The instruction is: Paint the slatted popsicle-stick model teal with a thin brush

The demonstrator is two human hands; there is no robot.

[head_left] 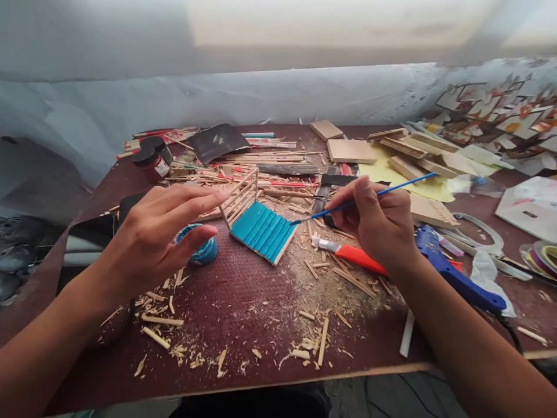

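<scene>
Between my hands stands a small wooden stick model [263, 232], its slatted base coated in turquoise paint and its railing at the back left bare wood. My right hand [376, 217] grips a thin blue paintbrush [400, 184], whose bristle tip meets the right edge of the painted slats. Fingers stretched and thumb apart, my left hand [161, 232] hovers by the railing's left post; whether a fingertip touches it I cannot tell. Partly behind that hand is an open jar of blue paint [203, 249].
An orange utility knife [354, 255] and a blue glue gun [456, 270] lie to the right. Wooden blocks [350, 151], bundled sticks [270, 158] and black sandpaper [221, 142] crowd the back. Dark-lidded jars [150, 162] stand back left. Wood shavings [311, 342] litter the brown tabletop [243, 302].
</scene>
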